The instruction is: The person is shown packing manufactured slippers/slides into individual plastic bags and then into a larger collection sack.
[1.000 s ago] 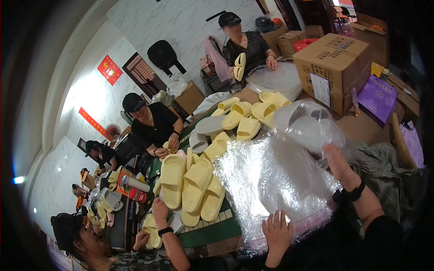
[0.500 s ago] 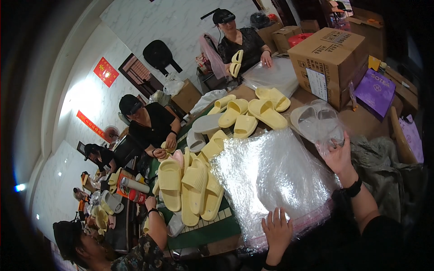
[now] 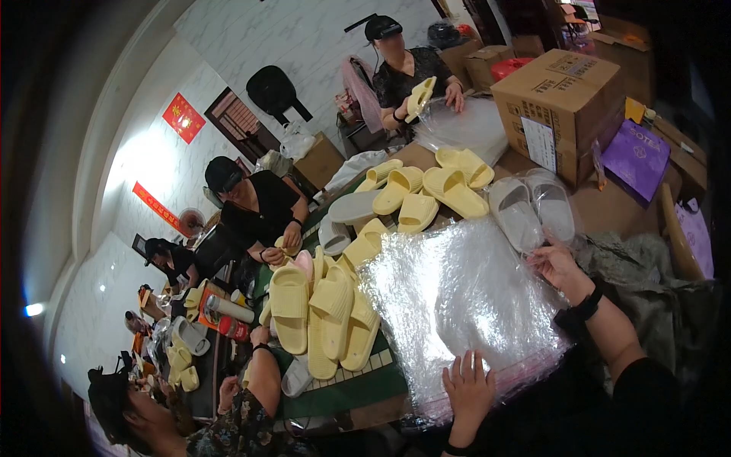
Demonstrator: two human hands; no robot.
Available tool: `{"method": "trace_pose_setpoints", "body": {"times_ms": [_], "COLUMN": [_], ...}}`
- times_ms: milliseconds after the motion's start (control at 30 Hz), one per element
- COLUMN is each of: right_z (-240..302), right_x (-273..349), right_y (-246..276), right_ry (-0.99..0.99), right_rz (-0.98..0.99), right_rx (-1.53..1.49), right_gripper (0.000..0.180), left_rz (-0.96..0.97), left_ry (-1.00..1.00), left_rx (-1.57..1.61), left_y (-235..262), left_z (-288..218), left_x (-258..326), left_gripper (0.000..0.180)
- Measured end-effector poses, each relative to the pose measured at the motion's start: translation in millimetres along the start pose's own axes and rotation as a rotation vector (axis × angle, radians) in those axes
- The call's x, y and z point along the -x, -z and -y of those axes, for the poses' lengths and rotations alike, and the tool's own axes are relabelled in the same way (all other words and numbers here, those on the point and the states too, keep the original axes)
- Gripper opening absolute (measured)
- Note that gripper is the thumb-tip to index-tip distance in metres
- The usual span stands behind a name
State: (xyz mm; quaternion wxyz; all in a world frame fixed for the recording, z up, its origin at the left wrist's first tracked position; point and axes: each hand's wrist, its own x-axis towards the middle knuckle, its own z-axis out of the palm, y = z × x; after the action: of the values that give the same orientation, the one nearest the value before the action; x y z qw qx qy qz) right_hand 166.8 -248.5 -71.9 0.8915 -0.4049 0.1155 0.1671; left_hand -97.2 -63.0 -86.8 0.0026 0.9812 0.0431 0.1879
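My left hand (image 3: 468,387) lies with its fingers spread on the lower edge of a stack of clear plastic bags (image 3: 457,297). To the right, my right hand (image 3: 562,268) has its fingers bent at the near edge of a clear bag with a pair of grey slippers (image 3: 516,213) inside. The bagged pair lies on the table at the stack's upper right. The fingers seem to pinch the bag's edge, though the transparent film is hard to make out. Several yellow slippers (image 3: 331,305) are heaped left of the stack, with more yellow slippers (image 3: 453,190) beyond it.
A cardboard box (image 3: 560,110) and a purple bag (image 3: 636,160) stand at the far right. Dark crumpled fabric (image 3: 632,282) lies beside my right forearm. Co-workers sit along the table's left side; another person (image 3: 411,84) across handles a yellow slipper.
My right hand has moved left and lowered the bagged grey slippers flat onto the table. My left hand stays in place. The person across has raised a yellow slipper over the plastic.
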Motion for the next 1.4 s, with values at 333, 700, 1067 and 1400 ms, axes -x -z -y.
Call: {"method": "trace_pose_setpoints", "body": {"times_ms": [333,700,1067,1400], "right_z": [-8.5,-76.3,-100.0,-114.2], "right_x": [-24.1,122.0,134.3,128.8], "right_y": [30.7,-28.9,-41.1,-49.2], "right_ry": [0.054,0.812,1.028,1.131], "right_rz": [-0.068,0.137,0.597,0.652], "right_rx": [-0.316,0.837,1.588,1.443], "right_gripper": [0.066,0.037,0.019,0.026], "left_rz": [0.053,0.065,-0.217,-0.537], "left_ry": [0.009,0.035,0.376,0.996], "left_rx": [0.074,0.134,0.608,1.203], "left_y": [-0.1,2.4,80.9,80.8], "left_z": [1.1,5.0,106.4,258.2], "left_x": [1.2,0.3,-61.6,-111.3], "left_gripper": [0.051,0.052,0.039,0.096]}}
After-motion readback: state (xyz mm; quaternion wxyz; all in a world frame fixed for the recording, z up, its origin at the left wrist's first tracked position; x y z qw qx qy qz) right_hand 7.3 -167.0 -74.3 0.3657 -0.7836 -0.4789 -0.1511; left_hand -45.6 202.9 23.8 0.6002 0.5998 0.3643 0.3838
